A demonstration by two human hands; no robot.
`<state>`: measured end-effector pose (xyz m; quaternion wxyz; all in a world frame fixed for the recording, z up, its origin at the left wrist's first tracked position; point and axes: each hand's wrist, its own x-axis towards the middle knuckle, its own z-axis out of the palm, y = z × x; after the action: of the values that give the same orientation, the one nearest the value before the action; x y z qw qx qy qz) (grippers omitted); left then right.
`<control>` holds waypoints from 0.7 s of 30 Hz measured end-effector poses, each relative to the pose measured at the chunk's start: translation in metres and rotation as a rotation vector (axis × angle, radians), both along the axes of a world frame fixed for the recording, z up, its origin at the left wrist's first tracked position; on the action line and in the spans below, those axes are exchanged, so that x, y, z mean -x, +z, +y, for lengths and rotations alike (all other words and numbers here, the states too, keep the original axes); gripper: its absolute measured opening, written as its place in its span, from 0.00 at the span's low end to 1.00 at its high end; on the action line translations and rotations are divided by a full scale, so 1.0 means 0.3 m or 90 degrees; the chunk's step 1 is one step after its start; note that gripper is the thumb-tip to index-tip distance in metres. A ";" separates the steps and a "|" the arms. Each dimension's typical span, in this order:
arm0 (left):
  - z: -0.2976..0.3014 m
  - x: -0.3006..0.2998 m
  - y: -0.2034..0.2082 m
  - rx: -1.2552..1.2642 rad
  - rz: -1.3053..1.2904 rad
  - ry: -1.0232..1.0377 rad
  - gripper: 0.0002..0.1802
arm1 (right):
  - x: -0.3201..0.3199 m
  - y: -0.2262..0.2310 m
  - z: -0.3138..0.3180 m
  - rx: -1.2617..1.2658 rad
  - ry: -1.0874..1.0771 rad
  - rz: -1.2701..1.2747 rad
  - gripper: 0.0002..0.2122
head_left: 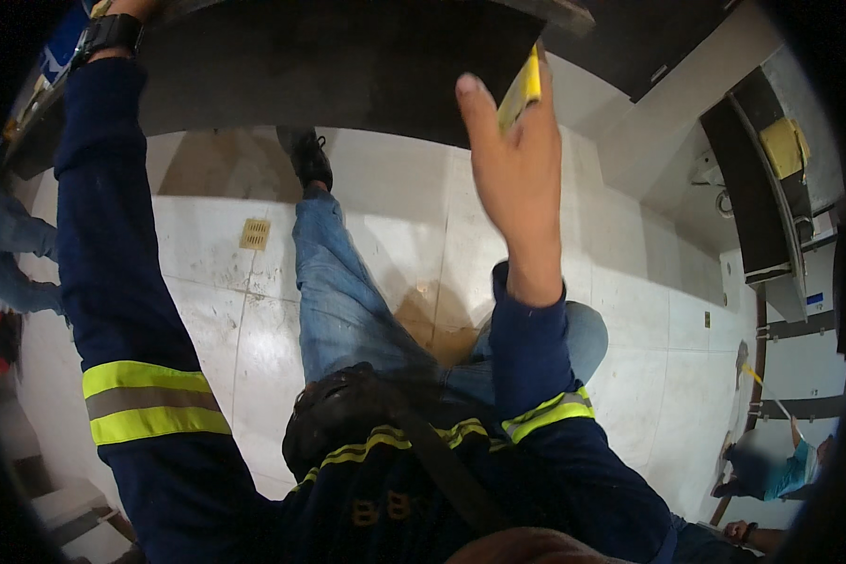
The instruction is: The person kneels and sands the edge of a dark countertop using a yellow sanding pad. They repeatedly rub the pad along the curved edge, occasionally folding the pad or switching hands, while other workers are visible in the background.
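Note:
A large dark board (301, 70) with a brown edge spans the top of the head view. My right hand (517, 164) is raised at the board's right end. It holds a flat, thin yellow strip-like thing (526, 92) between thumb and fingers; the kind cannot be made out. My left arm reaches up along the left side to the board's left end, a black watch on its wrist. Only a sliver of my left hand (133, 7) shows at the top edge, and its fingers are out of the picture.
Beneath lies a pale tiled floor (630, 376) with a brass drain grate (255, 233). A dark counter (747, 188) at the right carries a yellow cloth-like piece (785, 148). A person (785, 465) holds a long pole at far right. Another person's jeans (19, 254) show at left.

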<state>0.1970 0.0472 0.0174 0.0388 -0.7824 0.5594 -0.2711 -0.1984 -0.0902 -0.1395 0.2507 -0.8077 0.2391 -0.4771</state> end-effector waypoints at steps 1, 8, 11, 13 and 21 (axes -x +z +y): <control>-0.002 -0.005 0.004 -0.035 -0.019 0.034 0.23 | -0.001 0.001 -0.008 -0.006 -0.005 -0.012 0.43; -0.017 -0.015 0.015 0.081 0.201 0.218 0.23 | -0.005 0.039 -0.025 -0.038 -0.033 0.083 0.43; -0.021 -0.010 0.011 0.043 0.101 0.031 0.29 | -0.016 0.079 0.001 -0.042 0.121 -0.104 0.22; -0.018 -0.006 0.007 0.002 0.025 -0.024 0.28 | -0.009 0.109 0.020 -0.032 0.172 -0.126 0.24; 0.000 0.017 0.006 -0.015 0.026 -0.003 0.28 | 0.002 0.126 0.063 0.038 0.119 -0.095 0.24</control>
<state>0.1920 0.0472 0.0191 0.0362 -0.7858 0.5652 -0.2487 -0.1991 -0.0712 -0.1017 0.2870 -0.7956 0.1292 -0.5177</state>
